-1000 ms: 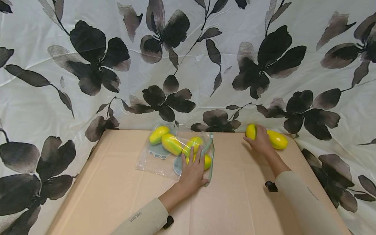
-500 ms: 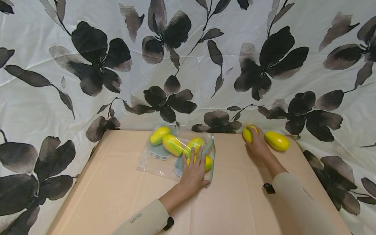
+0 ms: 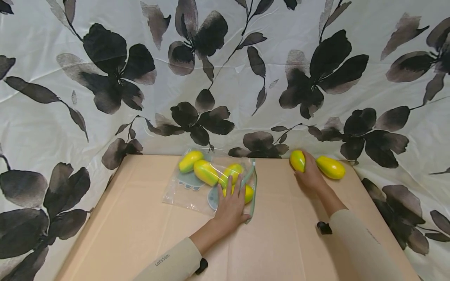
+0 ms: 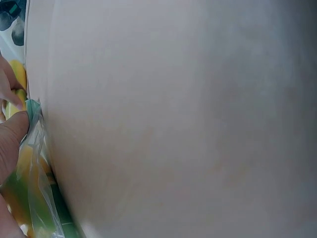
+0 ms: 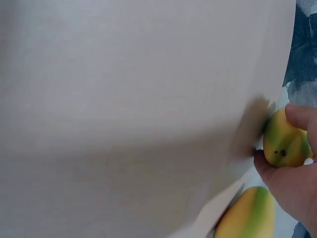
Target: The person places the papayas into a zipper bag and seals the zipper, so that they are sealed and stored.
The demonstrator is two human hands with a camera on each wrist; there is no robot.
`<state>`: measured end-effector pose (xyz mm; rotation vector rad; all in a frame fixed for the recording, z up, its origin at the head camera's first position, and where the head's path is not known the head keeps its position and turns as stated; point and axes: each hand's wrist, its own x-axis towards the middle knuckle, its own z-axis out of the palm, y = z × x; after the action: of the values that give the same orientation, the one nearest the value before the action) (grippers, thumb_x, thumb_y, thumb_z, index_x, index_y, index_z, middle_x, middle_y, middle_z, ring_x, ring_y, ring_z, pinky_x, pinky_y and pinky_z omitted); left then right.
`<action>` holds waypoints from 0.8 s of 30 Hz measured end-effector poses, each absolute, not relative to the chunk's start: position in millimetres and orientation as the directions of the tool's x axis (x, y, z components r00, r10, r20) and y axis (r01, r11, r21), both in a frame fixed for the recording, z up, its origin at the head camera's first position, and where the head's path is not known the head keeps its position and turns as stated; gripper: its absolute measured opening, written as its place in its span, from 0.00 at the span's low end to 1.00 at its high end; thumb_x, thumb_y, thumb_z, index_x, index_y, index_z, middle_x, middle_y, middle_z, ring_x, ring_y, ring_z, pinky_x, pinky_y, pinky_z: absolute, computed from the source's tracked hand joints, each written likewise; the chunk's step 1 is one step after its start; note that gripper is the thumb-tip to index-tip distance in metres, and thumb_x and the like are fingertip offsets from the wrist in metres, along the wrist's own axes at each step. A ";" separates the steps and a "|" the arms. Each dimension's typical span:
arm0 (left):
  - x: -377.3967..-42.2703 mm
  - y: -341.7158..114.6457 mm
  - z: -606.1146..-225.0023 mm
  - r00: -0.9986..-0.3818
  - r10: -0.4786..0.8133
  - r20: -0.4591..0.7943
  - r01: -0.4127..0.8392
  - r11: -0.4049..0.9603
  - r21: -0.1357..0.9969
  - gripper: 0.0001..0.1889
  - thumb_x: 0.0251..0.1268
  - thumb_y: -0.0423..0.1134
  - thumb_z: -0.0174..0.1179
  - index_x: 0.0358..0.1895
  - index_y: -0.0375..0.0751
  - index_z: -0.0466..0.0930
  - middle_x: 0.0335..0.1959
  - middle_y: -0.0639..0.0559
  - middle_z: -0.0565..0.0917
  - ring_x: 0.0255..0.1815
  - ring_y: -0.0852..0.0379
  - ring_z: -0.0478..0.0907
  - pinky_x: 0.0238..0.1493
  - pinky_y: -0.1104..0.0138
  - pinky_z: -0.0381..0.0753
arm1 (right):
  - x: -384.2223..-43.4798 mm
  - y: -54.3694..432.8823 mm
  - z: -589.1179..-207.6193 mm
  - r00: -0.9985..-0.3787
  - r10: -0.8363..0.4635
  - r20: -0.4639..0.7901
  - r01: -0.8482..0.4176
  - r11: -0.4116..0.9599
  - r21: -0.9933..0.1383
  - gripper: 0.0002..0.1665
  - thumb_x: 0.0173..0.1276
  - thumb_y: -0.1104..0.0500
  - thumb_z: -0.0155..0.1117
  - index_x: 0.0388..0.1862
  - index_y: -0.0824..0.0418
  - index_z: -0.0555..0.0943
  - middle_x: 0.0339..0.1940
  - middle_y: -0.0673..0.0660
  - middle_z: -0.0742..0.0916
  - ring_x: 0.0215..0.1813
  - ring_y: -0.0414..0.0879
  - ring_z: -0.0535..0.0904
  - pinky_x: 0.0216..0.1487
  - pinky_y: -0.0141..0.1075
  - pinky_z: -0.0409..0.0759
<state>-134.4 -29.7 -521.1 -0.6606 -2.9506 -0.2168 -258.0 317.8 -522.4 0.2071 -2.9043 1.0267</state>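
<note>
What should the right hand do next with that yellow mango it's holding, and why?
Probably bring the held mango toward the clear bag's green edge: the right hand grips it, that edge faces it, and the left hand rests on the bag, where four similar mangoes lie. I can't tell whether the bag is open.

Head view forward and down, close wrist views, shared tabletop point(image 3: 140, 222)

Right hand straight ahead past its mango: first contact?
Likely the floral cloth behind the tan tabletop; the right hand grips the mango near the far edge. Depth there is unclear.
</note>
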 end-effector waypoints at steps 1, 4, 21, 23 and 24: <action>-134.3 -29.8 -520.9 -0.899 0.416 0.134 0.431 0.895 0.111 0.61 0.45 0.68 0.77 0.80 0.40 0.60 0.87 0.41 0.45 0.85 0.32 0.44 0.73 0.26 0.52 | -256.4 318.5 -522.0 -0.990 -0.108 0.093 -0.143 0.763 -0.630 0.56 0.66 0.69 0.68 0.83 0.73 0.43 0.80 0.79 0.55 0.80 0.75 0.51 0.79 0.67 0.50; -134.3 -29.8 -520.9 -0.900 0.416 0.132 0.430 0.897 0.106 0.61 0.45 0.67 0.77 0.80 0.40 0.60 0.86 0.40 0.46 0.85 0.32 0.44 0.73 0.26 0.53 | -250.6 319.6 -518.7 -0.992 -0.109 0.069 -0.127 0.750 -0.649 0.56 0.67 0.69 0.68 0.83 0.73 0.43 0.80 0.79 0.56 0.79 0.75 0.54 0.78 0.68 0.51; -133.2 -28.9 -516.8 -0.907 0.404 0.123 0.418 0.900 0.126 0.61 0.45 0.66 0.78 0.80 0.41 0.60 0.87 0.41 0.45 0.85 0.32 0.44 0.73 0.26 0.53 | -210.7 311.9 -503.8 -0.986 -0.161 -0.050 -0.090 0.750 -0.656 0.56 0.69 0.63 0.69 0.83 0.73 0.43 0.80 0.78 0.59 0.78 0.73 0.58 0.78 0.68 0.53; -133.5 -28.8 -516.4 -0.907 0.403 0.123 0.417 0.900 0.125 0.60 0.44 0.66 0.78 0.80 0.41 0.61 0.87 0.41 0.45 0.85 0.32 0.45 0.73 0.26 0.53 | -206.3 308.6 -501.8 -0.983 -0.156 -0.097 -0.054 0.750 -0.659 0.55 0.70 0.62 0.69 0.83 0.71 0.44 0.80 0.76 0.60 0.77 0.71 0.60 0.77 0.68 0.54; -133.6 -28.7 -516.1 -0.907 0.404 0.122 0.418 0.900 0.127 0.60 0.44 0.66 0.78 0.79 0.41 0.61 0.87 0.41 0.45 0.85 0.32 0.45 0.73 0.26 0.53 | -203.9 306.9 -500.4 -0.981 -0.160 -0.108 -0.050 0.750 -0.659 0.55 0.70 0.62 0.69 0.83 0.70 0.45 0.80 0.75 0.61 0.76 0.71 0.61 0.77 0.68 0.55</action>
<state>-133.6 -28.7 -516.1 -0.6436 -2.9711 -0.2296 -203.9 306.9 -500.4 0.1859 -3.0850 1.1547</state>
